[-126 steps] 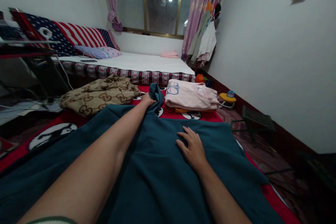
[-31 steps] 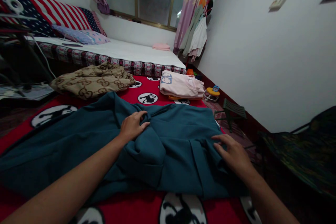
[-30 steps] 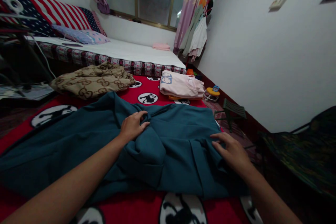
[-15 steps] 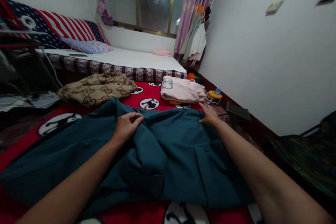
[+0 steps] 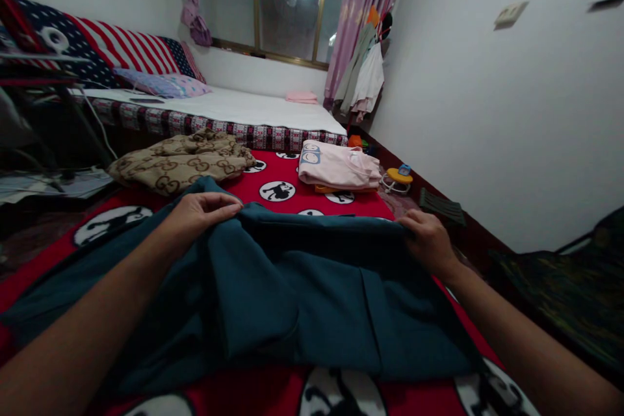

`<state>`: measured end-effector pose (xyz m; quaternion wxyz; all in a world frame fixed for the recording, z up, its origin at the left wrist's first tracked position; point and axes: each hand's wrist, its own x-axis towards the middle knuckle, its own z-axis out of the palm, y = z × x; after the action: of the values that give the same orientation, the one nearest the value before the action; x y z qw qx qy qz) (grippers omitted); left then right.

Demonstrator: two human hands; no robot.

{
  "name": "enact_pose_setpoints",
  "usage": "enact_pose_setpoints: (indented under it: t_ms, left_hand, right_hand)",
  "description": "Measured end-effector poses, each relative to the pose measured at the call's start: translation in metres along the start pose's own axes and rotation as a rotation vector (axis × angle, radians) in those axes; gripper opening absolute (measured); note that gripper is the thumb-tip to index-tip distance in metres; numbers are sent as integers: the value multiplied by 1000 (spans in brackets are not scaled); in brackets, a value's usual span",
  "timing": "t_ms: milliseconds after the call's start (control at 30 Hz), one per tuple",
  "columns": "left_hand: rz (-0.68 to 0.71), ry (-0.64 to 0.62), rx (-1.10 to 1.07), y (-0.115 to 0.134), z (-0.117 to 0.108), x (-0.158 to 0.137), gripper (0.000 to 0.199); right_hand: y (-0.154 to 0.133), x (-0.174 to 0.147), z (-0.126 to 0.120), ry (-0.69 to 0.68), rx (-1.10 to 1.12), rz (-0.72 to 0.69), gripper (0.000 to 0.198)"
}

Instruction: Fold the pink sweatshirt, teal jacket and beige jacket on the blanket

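So a red blanket (image 5: 244, 396) with cartoon circles is spreading out up close, and the teal garment (image 5: 322, 299) is lying across it, kinda rumpled on the left. The left hand (image 5: 197, 214) is pinching its far edge between thumb and fingers, and the right hand (image 5: 429, 240) is gripping the right end of that edge, fingers curled in, so the cloth is stretching between them. Just past that, a brown patterned garment (image 5: 180, 162) is sitting left, folded pink clothing (image 5: 336, 166) right. Farther back, a white-covered bed (image 5: 258, 110) is running below the window (image 5: 292, 6).
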<state>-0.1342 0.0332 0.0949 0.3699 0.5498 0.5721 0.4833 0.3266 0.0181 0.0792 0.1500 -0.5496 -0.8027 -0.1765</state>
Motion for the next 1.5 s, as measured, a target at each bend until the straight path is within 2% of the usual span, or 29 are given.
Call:
enact_pose_setpoints:
  t_ms: [33, 100, 200, 267, 300, 333, 400, 467, 533, 600, 667, 733, 833, 867, 967, 1033, 1067, 1167, 1233, 1300, 1367, 1500]
  left_hand:
    - [-26, -74, 40, -2, -4, -2, 43]
    - [-93, -301, 128, -11, -11, -6, 36]
    - [-136, -618, 294, -30, -14, -13, 27]
    - [-138, -747, 355, -42, -12, -16, 26]
    - [-135, -773, 365, -47, -11, -18, 26]
    - [-133, -779, 367, -50, -9, -19, 27]
    - [-122, -757, 374, -54, -7, -19, 28]
    - [-106, -737, 382, -54, -6, -18, 30]
    - [-94, -726, 369, -54, -7, -18, 36]
    - [-100, -703, 341, -54, -8, -19, 45]
    - [-121, -663, 303, -54, -9, -23, 53]
    - [-136, -643, 263, -51, -12, -27, 57]
    - [-73, -562, 256, -42, -21, -26, 50]
    - [-11, -473, 283, -38, -26, -23, 44]
    - [271, -78, 446, -29, -44, -1, 29]
    - [440, 75, 595, -26, -56, 19, 41]
    - [506, 88, 673, -26, -61, 29, 51]
    - [649, -58, 871, -27, -69, 54, 80]
    - [697, -226, 937, -26, -71, 62, 84]
    - [685, -394, 954, -23, -73, 62, 72]
    - [617, -492, 957, -23, -78, 54, 57]
    - [404, -526, 1045, -34, -93, 28, 42]
  right_hand:
    - [-3, -12, -2, -84, 3, -40, 28]
    - [-11, -30, -3, -276, 27, -94, 31]
    - [-22, -37, -7, -503, 38, -70, 36]
    - [-33, -28, -16, -593, -24, -59, 34]
    - [-42, -22, -22, -606, -55, -70, 33]
    - [-54, -15, -28, -593, -67, -95, 35]
    - [-89, -3, -37, -501, 0, -174, 53]
    - [-135, 1, -40, -395, 155, -298, 80]
    - [-182, -1, -38, -354, 330, -466, 91]
    - [-220, -6, -32, -330, 415, -652, 78]
    - [-243, -7, -26, -330, 440, -772, 46]
    - [-251, -4, -24, -344, 509, -786, 20]
    - [-248, 5, -23, -351, 782, -689, 13]
    - [-247, 7, -21, -358, 878, -657, 13]
    - [-246, 6, -13, -411, 1052, -622, 5]
    - [-249, 1, -4, -442, 1108, -623, 4]
    - [-250, -1, 0, -448, 1129, -622, 6]
    - [-252, -6, 8, -448, 1187, -610, 7]
    - [-251, -7, 10, -444, 1206, -612, 7]
    - [-249, -8, 11, -432, 1196, -621, 9]
    - [-247, -10, 12, -400, 1151, -640, 10]
    - [-249, -14, 12, -288, 953, -744, 14]
